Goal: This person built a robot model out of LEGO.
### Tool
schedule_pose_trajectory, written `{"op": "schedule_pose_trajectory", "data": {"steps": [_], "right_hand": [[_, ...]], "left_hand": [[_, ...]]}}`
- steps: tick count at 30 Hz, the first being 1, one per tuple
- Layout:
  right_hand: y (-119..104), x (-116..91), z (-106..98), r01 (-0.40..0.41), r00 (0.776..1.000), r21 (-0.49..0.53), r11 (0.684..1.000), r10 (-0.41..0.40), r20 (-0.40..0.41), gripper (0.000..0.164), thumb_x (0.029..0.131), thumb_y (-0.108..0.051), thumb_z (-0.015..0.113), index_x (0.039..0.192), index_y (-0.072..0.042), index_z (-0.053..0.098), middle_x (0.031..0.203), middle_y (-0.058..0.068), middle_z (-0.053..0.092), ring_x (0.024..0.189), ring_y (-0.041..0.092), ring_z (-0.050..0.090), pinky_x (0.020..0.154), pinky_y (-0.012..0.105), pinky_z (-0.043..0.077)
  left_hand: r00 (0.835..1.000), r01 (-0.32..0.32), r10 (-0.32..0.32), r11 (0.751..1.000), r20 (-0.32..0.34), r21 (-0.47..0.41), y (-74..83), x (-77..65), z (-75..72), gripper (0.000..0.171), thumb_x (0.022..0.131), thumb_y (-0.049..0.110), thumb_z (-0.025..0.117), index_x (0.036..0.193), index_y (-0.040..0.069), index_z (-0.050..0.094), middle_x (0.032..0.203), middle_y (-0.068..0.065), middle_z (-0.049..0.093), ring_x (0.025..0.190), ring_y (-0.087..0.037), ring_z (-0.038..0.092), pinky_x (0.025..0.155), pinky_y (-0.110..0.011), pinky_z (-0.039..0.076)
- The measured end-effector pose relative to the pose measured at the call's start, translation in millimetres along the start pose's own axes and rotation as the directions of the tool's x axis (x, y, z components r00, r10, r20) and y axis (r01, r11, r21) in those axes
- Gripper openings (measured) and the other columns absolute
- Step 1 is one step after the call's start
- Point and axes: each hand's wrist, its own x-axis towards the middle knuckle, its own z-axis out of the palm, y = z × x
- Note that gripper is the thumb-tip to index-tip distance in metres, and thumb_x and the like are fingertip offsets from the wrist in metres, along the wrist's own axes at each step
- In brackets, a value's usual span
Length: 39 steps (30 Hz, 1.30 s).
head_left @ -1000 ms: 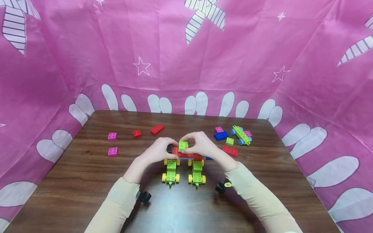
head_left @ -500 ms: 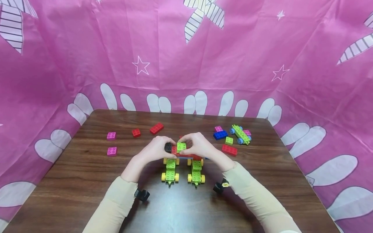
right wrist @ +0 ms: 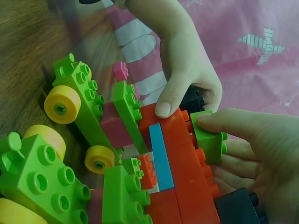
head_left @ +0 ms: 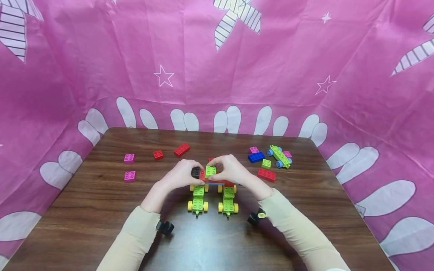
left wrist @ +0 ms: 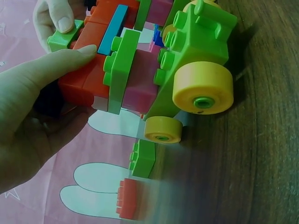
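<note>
My right hand [head_left: 230, 168] pinches a lime-green building brick [right wrist: 209, 140] between thumb and fingers, right on the studs of a row of red bricks [right wrist: 180, 161]. At the row's left end my left hand [head_left: 183, 174] grips it, thumb on the near red side and fingers behind. A thin blue piece [right wrist: 161, 156] shows under the red row, and a black brick [head_left: 195, 172] is by the left fingers. The row bridges two lime-green wheeled bases [head_left: 198, 203] with yellow wheels [left wrist: 203, 87], over green and pink bricks [left wrist: 141, 81].
Pink bricks [head_left: 130, 176] lie on the table's left, with red bricks [head_left: 182, 149] at the back. To the right are a blue brick [head_left: 256, 157], a small green brick [head_left: 266, 163], a red brick [head_left: 266, 174] and a green base with blue wheels [head_left: 280, 156].
The green brick has shifted slightly left and down onto the red row with my right hand. My left hand keeps its grip at the row's end.
</note>
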Motion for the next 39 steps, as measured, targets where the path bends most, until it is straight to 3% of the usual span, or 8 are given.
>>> {"op": "schedule_pose_trajectory", "data": {"steps": [15, 29, 39], "right_hand": [[-8, -1, 0, -0.086, 0.996, -0.028, 0.996, 0.086, -0.005, 0.035, 0.080, -0.021, 0.082, 0.112, -0.011, 0.074, 0.110, 0.004, 0.074, 0.101, 0.020, 0.067, 0.087, 0.037, 0.056], [-14, 2, 4, -0.161, 0.987, -0.024, 0.987, 0.161, -0.008, 0.035, 0.076, -0.020, 0.085, 0.108, -0.011, 0.075, 0.104, 0.003, 0.075, 0.091, 0.018, 0.068, 0.080, 0.031, 0.058], [-13, 3, 1, -0.132, 0.991, -0.038, 0.991, 0.132, 0.009, 0.037, 0.076, -0.023, 0.085, 0.109, -0.010, 0.075, 0.102, 0.003, 0.075, 0.078, 0.011, 0.063, 0.067, 0.022, 0.054]], "left_hand": [[1.000, 0.000, 0.000, 1.000, -0.010, -0.002, -0.1, 2.0, 2.7, 0.036, 0.076, 0.025, 0.085, 0.104, 0.007, 0.071, 0.090, 0.001, 0.069, 0.083, -0.013, 0.058, 0.075, -0.029, 0.054], [1.000, 0.016, -0.017, 1.000, -0.009, -0.009, 1.4, -1.4, 1.3, 0.038, 0.075, 0.024, 0.085, 0.106, 0.007, 0.071, 0.096, -0.002, 0.070, 0.086, -0.014, 0.059, 0.078, -0.031, 0.054], [1.000, 0.000, -0.001, 1.000, -0.016, -0.012, 1.3, -2.1, 1.4, 0.037, 0.075, 0.023, 0.086, 0.105, 0.007, 0.071, 0.094, -0.001, 0.070, 0.084, -0.013, 0.059, 0.076, -0.029, 0.054]]}}
